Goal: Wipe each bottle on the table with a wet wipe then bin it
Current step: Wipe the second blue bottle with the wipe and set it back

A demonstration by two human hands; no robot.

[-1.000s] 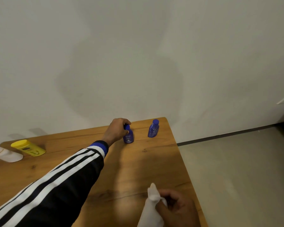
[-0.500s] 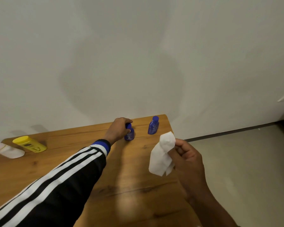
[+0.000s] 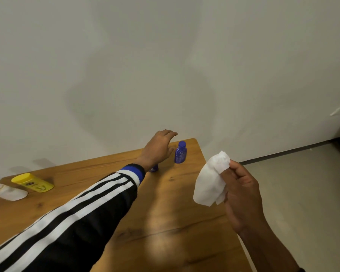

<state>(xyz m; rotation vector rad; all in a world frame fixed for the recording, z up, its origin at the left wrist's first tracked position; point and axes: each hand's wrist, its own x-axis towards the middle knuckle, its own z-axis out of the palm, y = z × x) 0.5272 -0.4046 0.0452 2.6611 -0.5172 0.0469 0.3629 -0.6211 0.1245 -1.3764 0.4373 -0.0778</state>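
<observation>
The left arm wears a black track-jacket sleeve (image 3: 71, 218) of smooth, slightly shiny cloth, with three white stripes running lengthwise from the lower edge of the view up to the wrist. The sleeve ends in a ribbed cuff (image 3: 134, 173) banded in white and bright blue, and the left hand (image 3: 157, 148) beyond it is bare, with no ring or watch showing. The right hand (image 3: 241, 195) and forearm (image 3: 267, 250) are bare, and only a dark sliver shows at the bottom edge of the view.
</observation>
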